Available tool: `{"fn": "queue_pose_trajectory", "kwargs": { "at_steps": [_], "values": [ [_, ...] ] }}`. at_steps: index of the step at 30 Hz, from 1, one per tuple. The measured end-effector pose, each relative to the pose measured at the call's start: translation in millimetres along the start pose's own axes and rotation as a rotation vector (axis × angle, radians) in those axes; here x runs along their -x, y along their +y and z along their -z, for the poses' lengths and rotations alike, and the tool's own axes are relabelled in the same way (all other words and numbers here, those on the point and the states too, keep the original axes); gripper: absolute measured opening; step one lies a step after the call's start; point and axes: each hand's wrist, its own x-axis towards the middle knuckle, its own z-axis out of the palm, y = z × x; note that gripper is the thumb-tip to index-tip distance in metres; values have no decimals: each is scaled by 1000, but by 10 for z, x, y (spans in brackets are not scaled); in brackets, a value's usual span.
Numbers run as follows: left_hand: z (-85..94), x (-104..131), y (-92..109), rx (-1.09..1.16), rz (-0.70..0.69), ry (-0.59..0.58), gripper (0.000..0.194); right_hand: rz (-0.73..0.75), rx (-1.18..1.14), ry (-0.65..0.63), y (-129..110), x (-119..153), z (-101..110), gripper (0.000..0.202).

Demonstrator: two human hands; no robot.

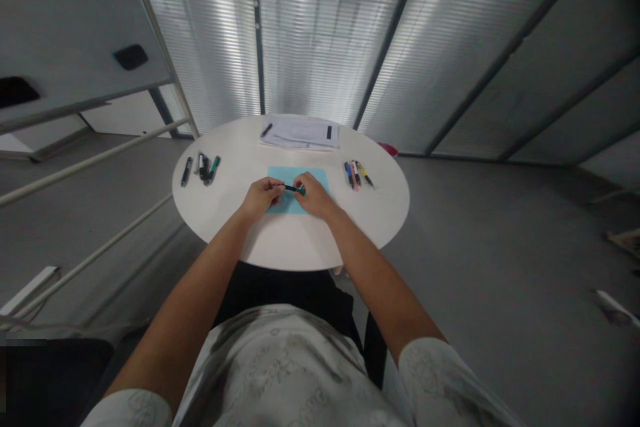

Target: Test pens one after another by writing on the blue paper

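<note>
My left hand [261,198] and my right hand [314,196] meet over a light blue sheet [286,173] on a round white table [293,250]. Between them a dark pen with a green end [291,188] lies roughly level. The fingers of my left hand pinch its left end. My right hand's fingers are closed around the green end at the right. Part of the pen is hidden by the fingers, and whether a cap is on it I cannot tell. Both hands are just above or resting on the sheet.
Several pens and markers [202,167] lie at the table's left, one with a green barrel. Another group of pens [356,175], blue, pink, black-and-white and yellow, lies at the right. A stack of papers [300,132] sits at the far edge. A whiteboard frame [165,60] stands at the left.
</note>
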Motion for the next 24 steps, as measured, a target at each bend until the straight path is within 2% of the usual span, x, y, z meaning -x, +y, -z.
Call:
{"fn": "queue_pose_trajectory", "kwargs": {
  "at_steps": [4,8,12,18,24],
  "values": [
    [6,-9,-9,25,-5,21,26,-7,-9,-14,17,-5,15,7],
    [23,-22,-23,44,-16,41,26,23,-21,-53,11,-6,42,16],
    [27,-30,-29,51,-14,46,26,-12,-5,-75,-15,-3,47,24],
    [27,-30,-25,54,9,31,28,-64,9,-15,-24,3,22,18],
    [61,-59,-64,23,-33,61,29,-66,36,-47,-15,3,32,12]
  ]
}}
